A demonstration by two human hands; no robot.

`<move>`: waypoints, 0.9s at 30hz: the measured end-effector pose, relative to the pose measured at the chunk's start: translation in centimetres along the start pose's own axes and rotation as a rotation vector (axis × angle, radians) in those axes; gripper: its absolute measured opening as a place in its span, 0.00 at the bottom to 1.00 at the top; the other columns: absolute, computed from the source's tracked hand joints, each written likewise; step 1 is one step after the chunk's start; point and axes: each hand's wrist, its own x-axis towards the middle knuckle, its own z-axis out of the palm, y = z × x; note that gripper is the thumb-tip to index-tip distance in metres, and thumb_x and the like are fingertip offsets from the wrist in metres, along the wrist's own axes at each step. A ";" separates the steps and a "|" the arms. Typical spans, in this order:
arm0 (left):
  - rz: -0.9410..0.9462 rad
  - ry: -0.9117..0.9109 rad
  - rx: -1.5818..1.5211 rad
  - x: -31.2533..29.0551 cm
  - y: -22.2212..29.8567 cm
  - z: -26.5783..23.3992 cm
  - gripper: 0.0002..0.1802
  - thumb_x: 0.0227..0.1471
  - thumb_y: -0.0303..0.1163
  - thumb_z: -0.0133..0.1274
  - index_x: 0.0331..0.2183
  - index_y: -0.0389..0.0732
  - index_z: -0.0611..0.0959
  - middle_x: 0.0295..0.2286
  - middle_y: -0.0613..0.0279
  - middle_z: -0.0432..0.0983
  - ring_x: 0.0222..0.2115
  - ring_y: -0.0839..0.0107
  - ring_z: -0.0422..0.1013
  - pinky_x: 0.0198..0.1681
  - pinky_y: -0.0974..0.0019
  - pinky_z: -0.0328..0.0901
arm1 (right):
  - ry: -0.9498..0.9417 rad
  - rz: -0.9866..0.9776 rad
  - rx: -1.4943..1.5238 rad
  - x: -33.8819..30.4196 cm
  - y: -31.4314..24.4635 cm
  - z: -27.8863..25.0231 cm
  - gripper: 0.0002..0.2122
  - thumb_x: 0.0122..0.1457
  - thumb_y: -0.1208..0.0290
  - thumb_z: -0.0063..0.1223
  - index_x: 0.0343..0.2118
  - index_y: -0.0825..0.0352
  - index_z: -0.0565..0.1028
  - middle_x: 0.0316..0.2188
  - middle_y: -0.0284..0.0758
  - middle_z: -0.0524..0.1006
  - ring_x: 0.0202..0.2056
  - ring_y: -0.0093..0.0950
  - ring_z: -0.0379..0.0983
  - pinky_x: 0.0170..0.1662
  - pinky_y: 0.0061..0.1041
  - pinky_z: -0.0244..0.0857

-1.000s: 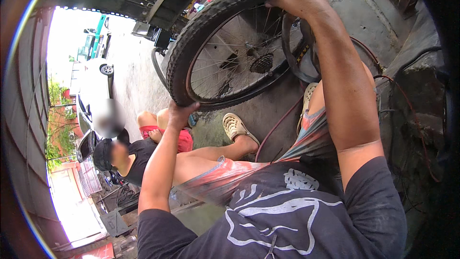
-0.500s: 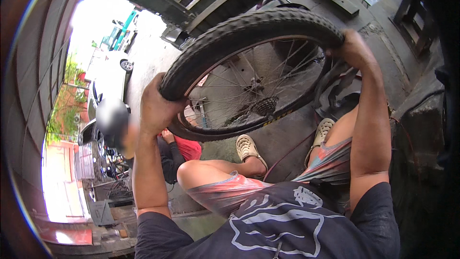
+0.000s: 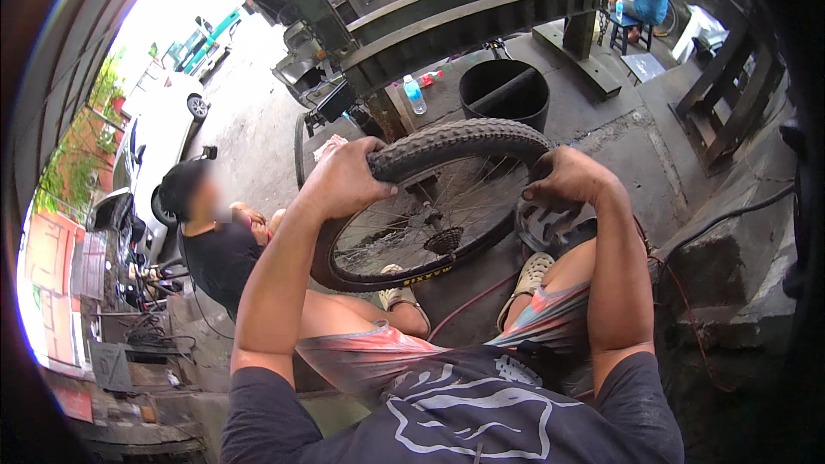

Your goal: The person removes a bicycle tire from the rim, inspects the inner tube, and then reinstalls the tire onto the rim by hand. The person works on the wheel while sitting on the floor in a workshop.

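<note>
Left hand (image 3: 344, 179) and right hand (image 3: 574, 177) clamp the bicycle wheel (image 3: 443, 241) at far left and right; likely light, stiff, best held by its tyre (image 3: 464, 139)

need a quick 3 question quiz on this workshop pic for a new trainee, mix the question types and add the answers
1. Short answer: What one object do the left hand and the right hand both touch?
2. True or false: The person wearing the camera has bare feet.
3. Multiple choice: Which of these stands on the ground beyond the hands?
A) a yellow ladder
B) a round black tub
C) a white sink

Key
1. A bicycle wheel, with its knobbly tire on.
2. False; pale clogs are worn.
3. B.
</note>
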 end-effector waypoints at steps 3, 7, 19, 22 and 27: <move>0.001 -0.045 -0.056 1.3 -1.2 -0.7 0.36 0.46 0.49 0.73 0.54 0.40 0.89 0.44 0.42 0.89 0.49 0.44 0.84 0.57 0.48 0.75 | -0.075 -0.063 -0.063 0.0 -0.9 1.1 0.23 0.53 0.65 0.80 0.48 0.75 0.87 0.32 0.42 0.88 0.30 0.30 0.84 0.33 0.32 0.79; -0.035 -0.128 -0.101 1.6 -0.9 -1.4 0.33 0.48 0.45 0.71 0.54 0.37 0.88 0.44 0.40 0.89 0.49 0.46 0.84 0.58 0.49 0.74 | -0.159 -0.156 -0.112 0.5 0.1 3.0 0.26 0.48 0.71 0.81 0.52 0.70 0.86 0.44 0.43 0.89 0.41 0.34 0.86 0.49 0.34 0.79; 0.032 -0.156 -0.192 -0.1 -0.4 -1.4 0.24 0.53 0.36 0.66 0.48 0.31 0.87 0.46 0.35 0.86 0.53 0.40 0.81 0.61 0.47 0.73 | -0.062 -0.220 -0.104 -1.5 -0.9 3.7 0.12 0.68 0.75 0.60 0.53 0.71 0.83 0.41 0.38 0.86 0.44 0.28 0.81 0.50 0.33 0.75; 0.046 -0.160 -0.182 -0.8 1.6 -1.8 0.20 0.53 0.33 0.64 0.45 0.31 0.87 0.43 0.34 0.86 0.51 0.39 0.82 0.61 0.44 0.73 | 0.089 -0.190 0.345 -2.1 3.1 7.0 0.13 0.72 0.79 0.58 0.57 0.74 0.80 0.48 0.34 0.84 0.47 0.25 0.79 0.55 0.27 0.75; 0.119 -0.056 -0.139 -1.2 1.2 0.1 0.16 0.52 0.30 0.63 0.42 0.33 0.87 0.41 0.35 0.87 0.48 0.40 0.83 0.57 0.44 0.76 | -0.124 0.035 1.213 -4.6 3.1 12.4 0.26 0.67 0.82 0.62 0.68 0.75 0.71 0.58 0.44 0.81 0.55 0.36 0.81 0.62 0.35 0.77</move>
